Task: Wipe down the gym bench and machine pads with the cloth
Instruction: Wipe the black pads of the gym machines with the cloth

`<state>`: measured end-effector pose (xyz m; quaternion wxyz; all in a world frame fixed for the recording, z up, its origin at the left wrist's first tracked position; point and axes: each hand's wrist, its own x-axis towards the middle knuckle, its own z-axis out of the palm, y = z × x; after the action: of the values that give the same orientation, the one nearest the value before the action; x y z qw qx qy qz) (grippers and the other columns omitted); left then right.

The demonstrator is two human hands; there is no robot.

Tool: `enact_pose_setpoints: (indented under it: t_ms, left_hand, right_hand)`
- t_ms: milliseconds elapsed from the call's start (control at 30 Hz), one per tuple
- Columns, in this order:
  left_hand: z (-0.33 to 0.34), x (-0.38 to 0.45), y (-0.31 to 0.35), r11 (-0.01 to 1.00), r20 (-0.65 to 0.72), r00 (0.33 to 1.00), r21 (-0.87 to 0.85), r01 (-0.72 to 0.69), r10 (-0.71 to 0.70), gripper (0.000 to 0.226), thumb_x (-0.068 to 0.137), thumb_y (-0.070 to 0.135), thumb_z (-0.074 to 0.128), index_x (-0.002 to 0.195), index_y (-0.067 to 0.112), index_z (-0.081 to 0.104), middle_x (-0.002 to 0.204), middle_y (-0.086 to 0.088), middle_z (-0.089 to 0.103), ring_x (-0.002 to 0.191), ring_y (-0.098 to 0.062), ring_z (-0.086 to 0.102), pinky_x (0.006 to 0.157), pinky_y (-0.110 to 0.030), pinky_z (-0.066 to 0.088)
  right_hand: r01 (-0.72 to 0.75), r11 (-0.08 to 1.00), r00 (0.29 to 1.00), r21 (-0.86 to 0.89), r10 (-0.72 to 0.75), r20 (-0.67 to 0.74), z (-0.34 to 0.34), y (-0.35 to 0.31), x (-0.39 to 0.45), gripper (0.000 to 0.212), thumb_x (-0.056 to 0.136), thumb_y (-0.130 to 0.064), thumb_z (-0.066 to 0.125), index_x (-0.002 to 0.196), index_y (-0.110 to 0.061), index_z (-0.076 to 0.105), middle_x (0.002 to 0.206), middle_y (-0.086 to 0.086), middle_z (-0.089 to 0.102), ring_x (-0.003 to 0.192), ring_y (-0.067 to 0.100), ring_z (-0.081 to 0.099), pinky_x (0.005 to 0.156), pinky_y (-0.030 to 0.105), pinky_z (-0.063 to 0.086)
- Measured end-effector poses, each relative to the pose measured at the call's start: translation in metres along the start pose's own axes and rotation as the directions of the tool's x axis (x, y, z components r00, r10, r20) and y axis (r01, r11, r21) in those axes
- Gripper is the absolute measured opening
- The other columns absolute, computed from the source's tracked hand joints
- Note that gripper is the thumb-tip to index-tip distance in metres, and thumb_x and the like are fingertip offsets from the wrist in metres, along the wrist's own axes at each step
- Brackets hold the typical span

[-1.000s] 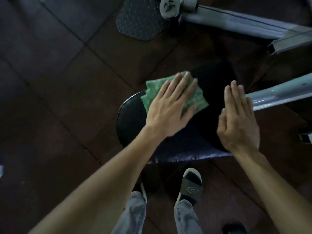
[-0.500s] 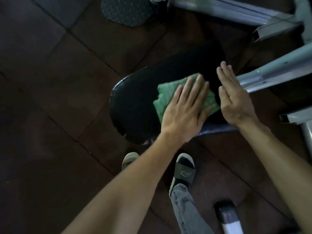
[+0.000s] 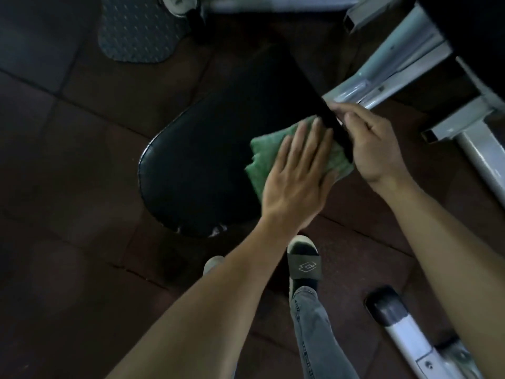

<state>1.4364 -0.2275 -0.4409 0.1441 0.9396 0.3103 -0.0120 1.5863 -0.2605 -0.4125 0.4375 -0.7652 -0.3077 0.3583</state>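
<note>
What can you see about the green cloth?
The green cloth looks soft and nubbly, like terry, folded into a thick bunch. It lies flat on the black seat pad, near its right edge. The left hand presses down on it, palm flat, hiding its middle. The right hand sits right beside it.

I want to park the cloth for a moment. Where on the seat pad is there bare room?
The seat pad is bare between its rounded rim and the green cloth. Crowded: left hand on the cloth, right hand by the metal frame.
</note>
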Motion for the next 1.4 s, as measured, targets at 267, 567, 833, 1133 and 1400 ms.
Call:
enact_pose_setpoints:
  t_ms: [267,567,833,1133,1400]
  left_hand:
    - [-0.022,-0.019,-0.064,0.953,-0.050,0.952,0.006,0.303,-0.302,0.065,0.108,0.051,0.017,0.163,0.019,0.002,0.172,-0.007,-0.002,0.158,-0.024,-0.003,0.129,-0.044,0.005]
    - [-0.030,0.012,-0.090,0.999,-0.018,1.000,0.047,-0.007,0.008,0.065,0.106,0.049,0.027,0.162,0.019,0.015,0.171,-0.006,0.011,0.158,-0.024,0.008,0.127,-0.044,0.014]
    - [-0.040,-0.074,-0.123,0.795,-0.111,0.794,0.044,0.605,-0.598,0.065,0.109,0.052,0.020,0.163,0.018,0.005,0.172,-0.007,0.003,0.158,-0.026,0.003,0.128,-0.046,0.012]
    - [-0.019,0.017,-0.056,0.974,-0.070,0.972,-0.027,0.223,-0.225,0.065,0.107,0.048,0.029,0.162,0.017,0.014,0.171,-0.007,0.009,0.158,-0.025,0.007,0.128,-0.044,0.009]
    - [-0.016,-0.086,-0.063,0.797,-0.074,0.798,0.052,0.602,-0.598,0.066,0.108,0.051,0.020,0.163,0.018,0.004,0.171,-0.007,-0.002,0.158,-0.025,-0.003,0.128,-0.045,0.008]
  right_hand:
    - [-0.040,0.989,0.997,-0.142,0.030,-0.072,-0.006,0.013,-0.034,0.043,0.111,-0.024,0.037,0.153,-0.019,0.047,0.155,-0.010,0.046,0.143,-0.005,0.039,0.120,0.013,0.028]
    - [0.311,0.700,0.949,-0.643,-0.259,0.177,0.047,0.006,0.010,0.054,0.109,-0.017,0.032,0.162,-0.020,0.024,0.172,-0.006,0.017,0.159,0.007,0.009,0.128,0.029,0.008]
    - [0.273,0.679,0.959,-0.681,-0.246,0.140,0.053,0.003,0.006,0.054,0.110,-0.018,0.030,0.163,-0.022,0.021,0.172,-0.008,0.016,0.159,0.009,0.008,0.130,0.036,0.011]
    - [0.344,0.733,0.939,-0.586,-0.260,0.226,0.039,0.014,0.014,0.052,0.111,-0.016,0.031,0.162,-0.021,0.024,0.171,-0.007,0.019,0.159,0.010,0.010,0.129,0.045,0.019]
    - [0.383,0.742,0.924,-0.550,-0.292,0.248,0.034,0.015,0.015,0.052,0.111,-0.015,0.032,0.162,-0.021,0.024,0.171,-0.010,0.017,0.159,0.007,0.009,0.130,0.035,0.017]
